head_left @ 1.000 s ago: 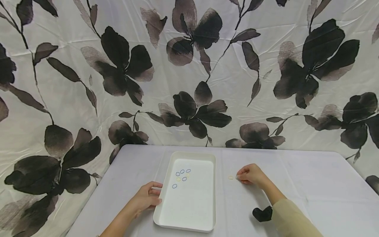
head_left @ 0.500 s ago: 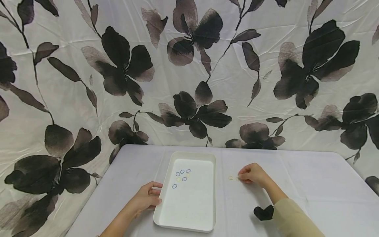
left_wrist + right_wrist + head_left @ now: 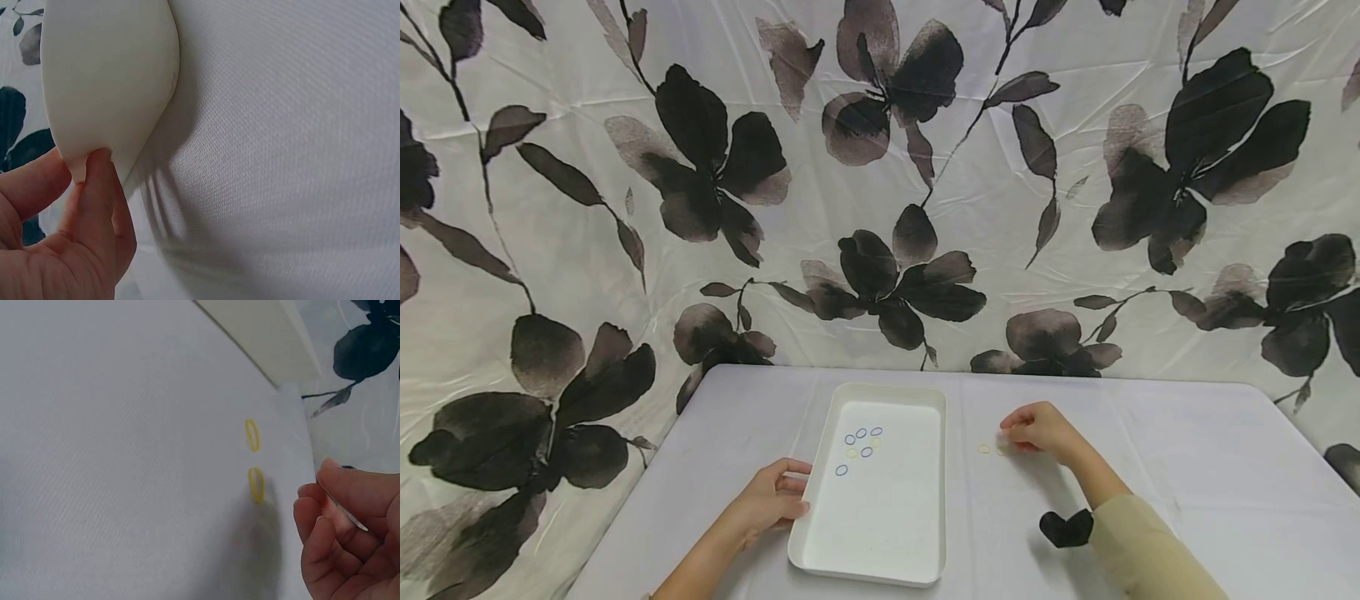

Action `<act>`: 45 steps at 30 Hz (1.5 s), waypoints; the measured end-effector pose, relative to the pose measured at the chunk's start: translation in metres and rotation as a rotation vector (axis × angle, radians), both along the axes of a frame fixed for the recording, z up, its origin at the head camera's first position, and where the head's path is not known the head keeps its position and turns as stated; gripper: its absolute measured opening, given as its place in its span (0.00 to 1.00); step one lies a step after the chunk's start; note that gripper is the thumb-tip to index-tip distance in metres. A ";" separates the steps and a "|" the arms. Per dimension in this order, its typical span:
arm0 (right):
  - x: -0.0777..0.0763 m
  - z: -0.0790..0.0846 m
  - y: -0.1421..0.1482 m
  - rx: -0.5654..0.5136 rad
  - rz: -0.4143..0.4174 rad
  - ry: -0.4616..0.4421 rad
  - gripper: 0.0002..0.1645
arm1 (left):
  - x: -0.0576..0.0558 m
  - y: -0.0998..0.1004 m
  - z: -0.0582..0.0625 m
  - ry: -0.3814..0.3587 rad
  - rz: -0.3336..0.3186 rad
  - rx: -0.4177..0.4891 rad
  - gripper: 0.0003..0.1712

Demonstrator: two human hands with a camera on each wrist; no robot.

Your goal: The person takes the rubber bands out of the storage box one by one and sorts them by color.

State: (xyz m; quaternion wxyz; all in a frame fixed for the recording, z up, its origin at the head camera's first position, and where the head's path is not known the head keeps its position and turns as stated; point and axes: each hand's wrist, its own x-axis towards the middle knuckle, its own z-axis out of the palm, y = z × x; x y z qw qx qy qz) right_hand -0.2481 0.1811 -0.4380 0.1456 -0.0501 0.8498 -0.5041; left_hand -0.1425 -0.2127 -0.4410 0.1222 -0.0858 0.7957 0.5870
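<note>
My left hand [image 3: 770, 500] pinches the left rim of a white tray [image 3: 867, 533]; in the left wrist view, thumb and fingers lie on either side of the tray edge [image 3: 112, 75]. Inside the tray are several thin blue rings [image 3: 842, 471] and a few yellow rings [image 3: 852, 454]. On the cloth to its right lie two thin yellow rings [image 3: 252, 435]. My right hand [image 3: 1041, 431] is just above the right-hand one. In the right wrist view, its thumb and curled fingers pinch a thin pale strip [image 3: 350, 515], whose kind is hard to tell.
A black heart-shaped thing [image 3: 1066, 529] shows beside the right sleeve [image 3: 1150, 542]. White cloth covers the table [image 3: 1210, 467], and behind its far edge hangs a white curtain [image 3: 820, 200] with dark flowers.
My right hand has risen slightly from the cloth, and the second yellow ring shows below its fingertips. The black thing has shifted a little with the right arm. My left hand keeps its place.
</note>
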 end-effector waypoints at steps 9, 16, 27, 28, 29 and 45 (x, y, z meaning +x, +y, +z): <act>-0.004 0.011 -0.014 -0.050 0.018 -0.001 0.14 | 0.000 0.000 -0.001 -0.006 0.006 0.000 0.32; -0.009 0.018 -0.035 -0.068 0.037 0.000 0.14 | 0.001 0.001 0.002 -0.016 0.016 -0.011 0.31; -0.010 0.023 -0.080 -0.078 0.066 -0.013 0.11 | 0.002 0.000 0.003 -0.024 0.021 -0.020 0.31; -0.010 0.023 -0.084 -0.079 0.070 -0.014 0.12 | 0.002 0.000 0.003 -0.022 0.017 -0.017 0.31; -0.010 0.023 -0.090 -0.079 0.067 -0.015 0.11 | 0.002 0.000 0.003 -0.021 0.013 -0.014 0.31; 0.003 0.008 -0.155 -0.085 0.160 -0.010 0.06 | 0.000 0.001 0.003 -0.012 -0.011 0.000 0.32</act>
